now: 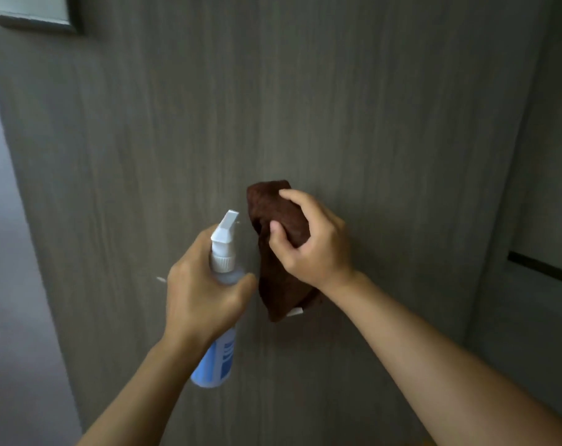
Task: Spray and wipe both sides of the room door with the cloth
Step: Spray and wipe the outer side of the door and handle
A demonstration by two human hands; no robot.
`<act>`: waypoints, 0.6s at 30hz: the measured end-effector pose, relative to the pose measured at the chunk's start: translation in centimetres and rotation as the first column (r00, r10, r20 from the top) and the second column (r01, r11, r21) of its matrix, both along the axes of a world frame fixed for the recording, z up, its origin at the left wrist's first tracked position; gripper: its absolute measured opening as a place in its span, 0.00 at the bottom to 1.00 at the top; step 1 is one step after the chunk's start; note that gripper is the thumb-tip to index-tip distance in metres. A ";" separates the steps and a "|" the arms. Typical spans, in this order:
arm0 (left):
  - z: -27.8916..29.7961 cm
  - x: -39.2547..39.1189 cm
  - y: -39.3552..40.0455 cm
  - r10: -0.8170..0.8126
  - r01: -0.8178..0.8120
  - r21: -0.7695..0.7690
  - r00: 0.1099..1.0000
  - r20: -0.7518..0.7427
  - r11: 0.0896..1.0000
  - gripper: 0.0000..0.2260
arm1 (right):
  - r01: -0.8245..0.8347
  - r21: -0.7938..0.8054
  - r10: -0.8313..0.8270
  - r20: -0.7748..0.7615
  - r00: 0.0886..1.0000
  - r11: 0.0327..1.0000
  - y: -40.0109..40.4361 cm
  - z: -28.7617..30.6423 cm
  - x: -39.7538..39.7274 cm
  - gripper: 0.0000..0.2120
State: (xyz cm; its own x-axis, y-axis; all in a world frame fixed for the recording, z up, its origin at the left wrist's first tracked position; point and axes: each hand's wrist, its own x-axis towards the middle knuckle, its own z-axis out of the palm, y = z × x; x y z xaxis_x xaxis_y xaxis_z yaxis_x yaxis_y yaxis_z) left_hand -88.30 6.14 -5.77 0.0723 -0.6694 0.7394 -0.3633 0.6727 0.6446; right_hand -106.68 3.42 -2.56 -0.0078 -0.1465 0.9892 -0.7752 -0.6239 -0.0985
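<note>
Looks like mid-job on this side of the door (337,107): left hand (202,291) grips the spray bottle (220,317), right hand (308,243) clutches the brown cloth (279,220) against it, other side probably untouched.

No readable text, spray bottle (220,355) label shows only blurred blue and white bars

Grey wood-grain door (337,107) upright; brown cloth (282,220) against its face.
</note>
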 end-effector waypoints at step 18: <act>-2.9 -9.7 -0.6 -0.093 0.087 0.074 0.992 0.090 0.993 0.23 | 0.111 0.028 -0.114 0.357 0.927 0.993 1.1 -2.8 -17.5 0.18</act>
